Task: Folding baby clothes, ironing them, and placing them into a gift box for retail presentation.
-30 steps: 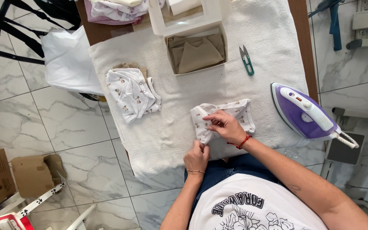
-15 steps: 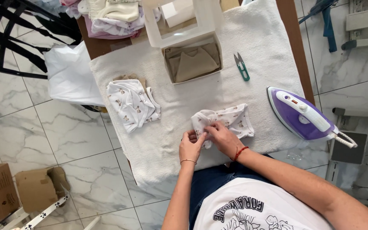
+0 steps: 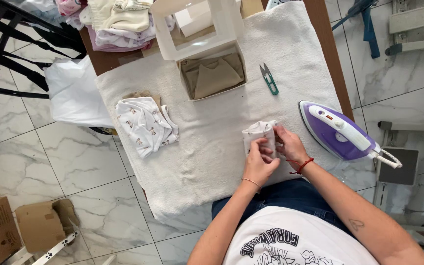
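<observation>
My left hand (image 3: pixel 259 164) and right hand (image 3: pixel 289 145) both grasp a small folded white garment (image 3: pixel 259 132), pressed flat on the white towel (image 3: pixel 207 142). The purple iron (image 3: pixel 339 130) stands just right of it; a second folded garment (image 3: pixel 145 125) lies well left.

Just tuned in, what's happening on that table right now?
A person sits at a towel-covered table and works a small white printed garment with both hands: the left hand and right hand pinch it into a compact fold. A second printed garment lies folded to the left. A purple iron rests at the right, green snips lie above, and an open box holds tan cloth.
</observation>
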